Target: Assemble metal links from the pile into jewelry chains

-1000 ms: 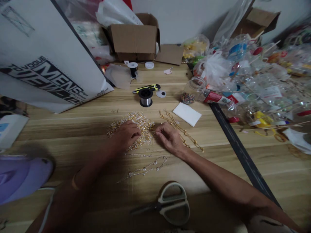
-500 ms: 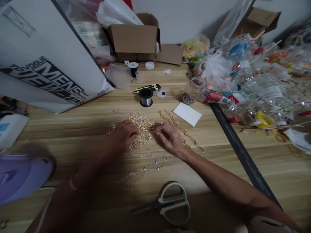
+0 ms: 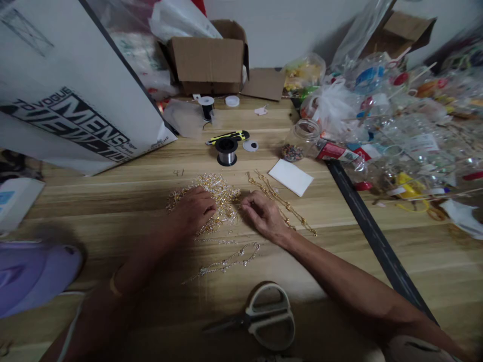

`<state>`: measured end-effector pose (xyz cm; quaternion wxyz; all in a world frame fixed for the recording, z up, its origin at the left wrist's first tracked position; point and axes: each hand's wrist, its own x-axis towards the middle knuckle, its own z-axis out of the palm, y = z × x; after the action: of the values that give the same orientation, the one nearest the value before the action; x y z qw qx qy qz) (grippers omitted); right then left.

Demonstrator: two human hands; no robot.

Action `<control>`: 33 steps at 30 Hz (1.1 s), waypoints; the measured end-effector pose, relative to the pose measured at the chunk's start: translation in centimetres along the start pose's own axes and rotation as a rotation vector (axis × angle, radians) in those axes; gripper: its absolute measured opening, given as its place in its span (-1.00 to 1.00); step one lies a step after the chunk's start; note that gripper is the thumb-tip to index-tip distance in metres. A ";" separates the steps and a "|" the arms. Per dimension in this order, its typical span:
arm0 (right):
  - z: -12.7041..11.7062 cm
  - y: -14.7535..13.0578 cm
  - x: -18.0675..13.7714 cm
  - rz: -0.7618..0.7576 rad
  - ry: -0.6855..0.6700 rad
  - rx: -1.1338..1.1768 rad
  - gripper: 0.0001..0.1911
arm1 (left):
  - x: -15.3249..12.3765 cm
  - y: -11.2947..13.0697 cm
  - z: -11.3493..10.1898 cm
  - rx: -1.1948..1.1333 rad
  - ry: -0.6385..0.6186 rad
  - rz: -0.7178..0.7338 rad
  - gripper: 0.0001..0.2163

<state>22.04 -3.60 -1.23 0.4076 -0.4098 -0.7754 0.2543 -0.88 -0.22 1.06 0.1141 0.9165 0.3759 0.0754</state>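
Observation:
A tangled pile of gold and silver jewellery pieces (image 3: pixel 221 188) lies on the wooden table. My left hand (image 3: pixel 195 208) rests over its left side with the fingers curled together; what they hold, if anything, is hidden. At the pile's right edge, my right hand (image 3: pixel 263 213) is closed in a pinch, and I cannot make out anything between the fingertips. Gold chains (image 3: pixel 289 206) stretch out just beyond the right hand. Nearer to me lies a silver chain (image 3: pixel 230 261) with small ornaments, below a shorter silver strand (image 3: pixel 216 242).
Scissors (image 3: pixel 269 317) lie in front. Behind the pile are a wire spool (image 3: pixel 227 152), a yellow utility knife (image 3: pixel 239 135), a bead jar (image 3: pixel 302 138) and a white card (image 3: pixel 291 177). Plastic bottles (image 3: pixel 411 136) crowd the right; a white box (image 3: pixel 68 90) and purple object (image 3: pixel 35 276) stand left.
My left hand has shifted very slightly over the pile, its fingers a little differently bent. My right hand and the chains look the same.

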 end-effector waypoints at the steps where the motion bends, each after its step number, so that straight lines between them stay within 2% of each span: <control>1: 0.0 0.0 0.0 0.001 -0.001 -0.002 -0.88 | 0.0 0.1 0.0 0.006 -0.004 0.003 -0.83; 9: 0.0 0.1 0.0 -0.008 0.007 0.006 -0.89 | 0.0 0.4 0.2 0.045 0.037 0.006 -0.81; 18: 0.0 -0.1 0.1 -0.001 0.007 0.005 -0.90 | 0.2 0.8 0.1 0.122 0.015 0.032 -0.79; 22: 0.0 -0.1 0.2 0.001 0.016 0.005 -0.90 | 0.2 1.0 -0.1 0.073 0.045 0.019 -0.81; 25: 0.0 -0.2 0.2 -0.009 0.029 0.014 -0.88 | 0.2 1.4 -0.2 -0.075 0.160 -0.038 -0.86; 29: 0.0 -0.3 0.2 -0.049 0.050 0.014 -0.88 | 0.5 2.7 -0.3 -0.444 0.329 -0.198 -0.91; 33: 0.0 -0.4 0.0 -0.130 0.062 -0.005 -0.89 | 0.8 4.2 0.2 -0.883 0.281 -0.456 -0.89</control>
<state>21.91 -3.78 -0.95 0.4461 -0.3672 -0.7880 0.2125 2.57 -2.54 2.04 0.4520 0.6570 0.5100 0.3223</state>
